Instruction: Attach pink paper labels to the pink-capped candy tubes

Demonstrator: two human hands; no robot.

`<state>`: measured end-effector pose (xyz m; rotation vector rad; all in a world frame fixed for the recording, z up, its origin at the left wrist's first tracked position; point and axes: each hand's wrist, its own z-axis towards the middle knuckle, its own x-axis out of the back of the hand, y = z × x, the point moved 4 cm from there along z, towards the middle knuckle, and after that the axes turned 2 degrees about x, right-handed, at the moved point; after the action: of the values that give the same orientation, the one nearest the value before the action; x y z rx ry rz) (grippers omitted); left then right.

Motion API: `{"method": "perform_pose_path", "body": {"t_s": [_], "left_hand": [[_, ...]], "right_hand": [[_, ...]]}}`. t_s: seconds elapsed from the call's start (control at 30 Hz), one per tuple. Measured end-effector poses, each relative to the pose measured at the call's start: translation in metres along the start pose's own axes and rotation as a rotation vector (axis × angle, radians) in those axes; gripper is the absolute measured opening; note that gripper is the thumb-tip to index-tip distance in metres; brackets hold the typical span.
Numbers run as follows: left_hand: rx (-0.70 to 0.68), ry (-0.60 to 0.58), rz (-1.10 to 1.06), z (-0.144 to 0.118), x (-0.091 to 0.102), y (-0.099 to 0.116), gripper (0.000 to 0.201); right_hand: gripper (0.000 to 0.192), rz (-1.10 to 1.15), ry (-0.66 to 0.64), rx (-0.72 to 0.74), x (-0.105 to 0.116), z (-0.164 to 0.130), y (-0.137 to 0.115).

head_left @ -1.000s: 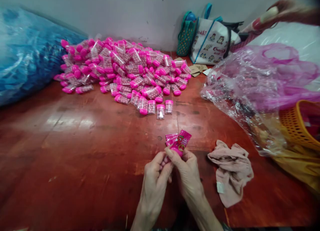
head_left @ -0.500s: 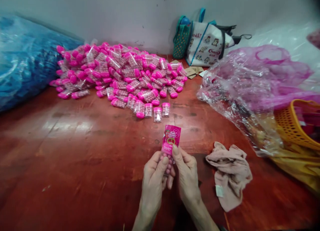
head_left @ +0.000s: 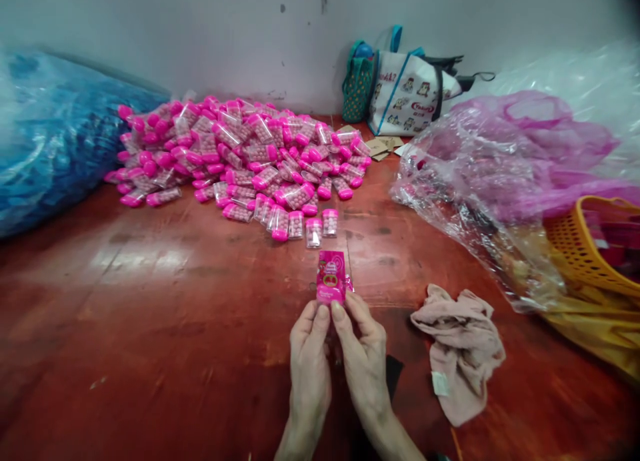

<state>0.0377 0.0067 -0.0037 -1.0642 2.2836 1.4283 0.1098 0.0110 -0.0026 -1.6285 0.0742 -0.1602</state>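
Both my hands meet in front of me on a small plastic candy container with a pink printed label (head_left: 331, 276). The label stands up above my thumbs; the container's lower part and its candies are hidden behind my fingers. My left hand (head_left: 309, 354) grips it from the left, thumb flat on the front. From the other side my right hand (head_left: 361, 351) pinches it, its thumb beside the left one. Just beyond, two clear containers with pink caps and pink candies, one of them the nearest container (head_left: 314, 232), stand before a large pile of similar containers (head_left: 240, 148).
A blue plastic bag (head_left: 60, 134) lies at the left. Toward the right are a crumpled pale cloth (head_left: 463, 348), clear and pink plastic bags (head_left: 480, 154), and a yellow basket (head_left: 575, 244). A white printed bag (head_left: 405, 94) stands by the wall.
The label now faces me more squarely and has shifted slightly left. My thumbs have come together at its bottom edge, covering the candies that showed before.
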Motion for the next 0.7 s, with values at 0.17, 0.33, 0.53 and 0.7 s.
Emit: {"method": "perform_pose_path", "body": {"t_s": [0.17,0.33,0.53,0.7], "left_hand": [[-0.002,0.085,-0.123,0.002,0.006,0.009,0.011],[-0.001,0.138,-0.187,0.005,0.016,0.019,0.012],[0.028,0.071,-0.054,0.016,0.009,0.036,0.016],[0.047,0.056,-0.021,0.019,0.002,0.032,0.019]], "right_hand": [[0.038,-0.121,-0.051,0.091,-0.009,-0.009,-0.010],[0.024,0.083,-0.180,-0.036,-0.017,-0.004,-0.001],[0.016,0.065,-0.288,-0.007,-0.012,-0.001,-0.011],[0.023,0.092,-0.283,-0.022,-0.013,0.004,-0.012]]}}
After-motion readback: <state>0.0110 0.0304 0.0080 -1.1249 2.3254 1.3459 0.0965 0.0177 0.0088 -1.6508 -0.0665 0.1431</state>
